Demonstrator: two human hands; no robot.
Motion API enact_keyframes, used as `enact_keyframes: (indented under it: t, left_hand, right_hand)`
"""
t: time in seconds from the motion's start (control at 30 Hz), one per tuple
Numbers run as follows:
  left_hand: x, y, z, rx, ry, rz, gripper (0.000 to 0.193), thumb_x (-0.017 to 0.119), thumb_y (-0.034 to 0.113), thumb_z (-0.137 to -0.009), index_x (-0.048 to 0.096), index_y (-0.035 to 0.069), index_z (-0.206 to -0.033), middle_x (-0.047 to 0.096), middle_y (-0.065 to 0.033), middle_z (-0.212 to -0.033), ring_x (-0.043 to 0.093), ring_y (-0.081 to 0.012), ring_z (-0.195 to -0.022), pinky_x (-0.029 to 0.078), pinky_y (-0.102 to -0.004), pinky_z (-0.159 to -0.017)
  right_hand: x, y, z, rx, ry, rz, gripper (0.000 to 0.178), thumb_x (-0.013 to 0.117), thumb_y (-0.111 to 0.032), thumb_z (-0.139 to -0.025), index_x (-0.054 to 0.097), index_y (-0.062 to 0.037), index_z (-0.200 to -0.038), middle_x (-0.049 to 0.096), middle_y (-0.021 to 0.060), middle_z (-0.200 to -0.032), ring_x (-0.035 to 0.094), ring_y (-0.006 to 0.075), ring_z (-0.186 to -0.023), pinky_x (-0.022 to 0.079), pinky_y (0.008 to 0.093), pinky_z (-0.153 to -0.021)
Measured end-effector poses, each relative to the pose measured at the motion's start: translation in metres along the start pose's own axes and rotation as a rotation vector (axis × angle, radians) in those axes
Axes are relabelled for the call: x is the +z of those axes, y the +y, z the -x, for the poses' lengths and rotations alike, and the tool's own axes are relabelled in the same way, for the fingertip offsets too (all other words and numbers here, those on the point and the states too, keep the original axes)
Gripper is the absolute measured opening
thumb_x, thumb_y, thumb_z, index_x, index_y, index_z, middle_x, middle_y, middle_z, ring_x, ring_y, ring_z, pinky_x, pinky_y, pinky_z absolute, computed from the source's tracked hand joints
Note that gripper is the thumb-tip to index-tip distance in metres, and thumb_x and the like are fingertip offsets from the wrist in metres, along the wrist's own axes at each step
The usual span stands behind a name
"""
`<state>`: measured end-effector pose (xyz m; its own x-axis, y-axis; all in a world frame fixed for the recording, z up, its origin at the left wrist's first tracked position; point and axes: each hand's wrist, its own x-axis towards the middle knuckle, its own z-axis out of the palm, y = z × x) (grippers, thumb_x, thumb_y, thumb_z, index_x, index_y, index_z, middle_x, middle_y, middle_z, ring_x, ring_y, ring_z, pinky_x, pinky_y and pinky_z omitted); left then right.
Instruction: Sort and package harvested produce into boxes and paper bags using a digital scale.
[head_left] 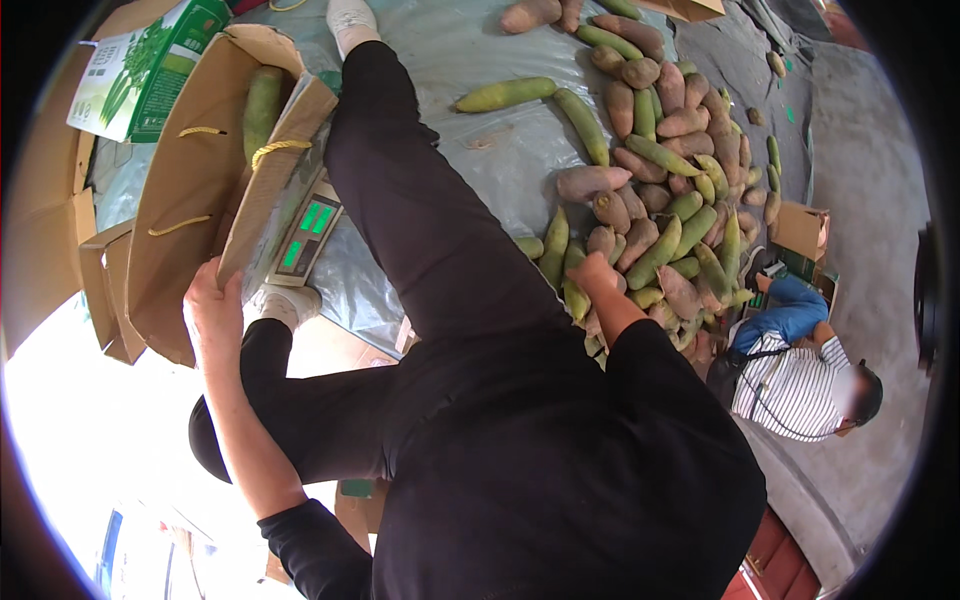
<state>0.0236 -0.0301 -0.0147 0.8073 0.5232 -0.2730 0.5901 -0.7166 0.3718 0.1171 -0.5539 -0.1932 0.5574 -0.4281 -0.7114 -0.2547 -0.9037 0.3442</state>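
Observation:
On the left, my left hand (pixel 213 312) grips the near edge of a tall open cardboard box (pixel 165 255), its thumb and fingers on the flap. Inside the box lies one long green radish (pixel 263 115); yellow cord handles show on the box's sides. My right hand (pixel 597 275) is at the near left side of a heap of vegetables, closed over a green radish (pixel 575 297); its fingertips are partly hidden. Long green radishes (pixel 655 250) and pinkish-brown, soil-dusted roots (pixel 675 290) are mixed in the heap.
A digital scale (pixel 305 235) with green lit displays sits beside the box, partly beneath it. Behind stands a green-and-white printed carton (pixel 150 70). My leg (pixel 430 220) stretches between box and heap over plastic sheeting (pixel 480 150). Another person (pixel 795 385) crouches at right near a small cardboard box (pixel 800 230).

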Motion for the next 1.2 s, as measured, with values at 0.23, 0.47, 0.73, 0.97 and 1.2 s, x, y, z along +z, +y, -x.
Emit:
enact_keyframes:
  t: [0.23,0.47,0.73,0.97,1.2]
  left_hand:
    - [0.002,0.01,-0.001,0.026,0.02,-0.047,0.024,0.063,0.008,-0.077,0.062,0.002,-0.1,0.062,-0.017,-0.094,0.06,-0.0365,-0.087,0.047,-0.0409,-0.075]
    - [0.0,0.006,0.005,0.039,0.036,-0.018,0.019,0.063,0.009,-0.077,0.061,0.004,-0.096,0.061,-0.0145,-0.092,0.059,-0.0351,-0.087,0.047,-0.0416,-0.074]
    - [-0.003,0.004,0.006,0.041,0.032,-0.005,0.017,0.062,0.01,-0.078,0.06,0.005,-0.094,0.06,-0.0132,-0.091,0.059,-0.0343,-0.088,0.047,-0.0422,-0.075]
    - [-0.002,0.003,0.007,0.067,0.05,0.01,0.02,0.064,0.008,-0.077,0.059,0.006,-0.096,0.06,-0.0135,-0.091,0.06,-0.0343,-0.089,0.048,-0.0424,-0.075]
    - [-0.006,-0.001,0.01,0.044,0.018,0.004,0.02,0.062,0.009,-0.077,0.059,0.004,-0.096,0.06,-0.0156,-0.095,0.059,-0.0363,-0.09,0.047,-0.043,-0.078]
  right_hand:
    - [0.056,0.03,-0.041,0.049,-0.175,-0.066,0.067,0.078,-0.038,-0.065,0.056,0.0011,-0.115,0.06,0.0157,-0.118,0.058,0.0269,-0.11,0.048,0.0384,-0.089]
    - [0.0,0.02,-0.019,0.141,-0.267,-0.605,0.046,0.079,-0.03,-0.065,0.066,-0.0015,-0.099,0.067,0.0082,-0.093,0.063,0.0261,-0.08,0.05,0.0413,-0.066]
    - [-0.125,-0.031,0.013,-0.464,-0.252,-0.749,0.037,0.074,-0.011,-0.07,0.061,-0.0013,-0.104,0.062,0.0051,-0.089,0.059,0.017,-0.078,0.048,0.0326,-0.067]
    - [-0.269,-0.167,0.154,-1.309,0.083,-0.638,0.061,0.076,-0.015,-0.068,0.052,0.0041,-0.12,0.06,0.0111,-0.108,0.057,0.017,-0.099,0.045,0.0296,-0.086]
    - [-0.283,-0.304,0.279,-1.925,0.502,-0.159,0.058,0.075,-0.022,-0.063,0.056,-0.0059,-0.115,0.06,0.0129,-0.107,0.057,0.0277,-0.102,0.046,0.0374,-0.086]
